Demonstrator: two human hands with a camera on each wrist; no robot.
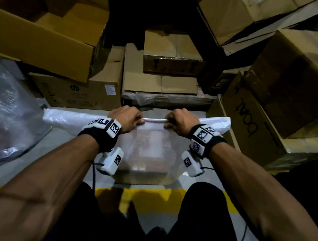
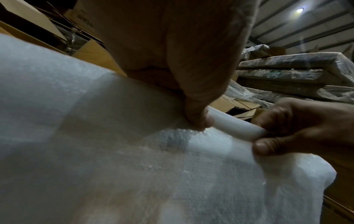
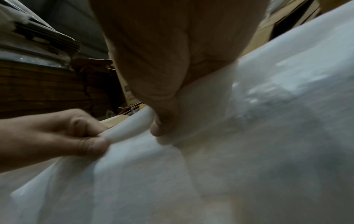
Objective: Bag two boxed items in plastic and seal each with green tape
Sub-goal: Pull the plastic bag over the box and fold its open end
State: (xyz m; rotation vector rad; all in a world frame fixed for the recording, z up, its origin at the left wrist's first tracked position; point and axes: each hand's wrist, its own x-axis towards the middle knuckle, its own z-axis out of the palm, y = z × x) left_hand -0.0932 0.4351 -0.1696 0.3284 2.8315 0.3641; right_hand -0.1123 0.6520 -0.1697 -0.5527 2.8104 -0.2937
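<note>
Two hands grip the rolled top edge of the plastic bag (image 1: pixel 153 132) at the centre of the head view: left hand (image 1: pixel 126 118) and right hand (image 1: pixel 179 123) each pinch the roll, close together. Risk, as judged: the roll may spring open if either pinch slackens before tape goes on, and no green tape is visible within reach, so one hand must let go to fetch it. The boxed item (image 1: pixel 148 156) lies inside the bag on the floor (image 1: pixel 63 147), just below both hands in frame, between the forearms.
</note>
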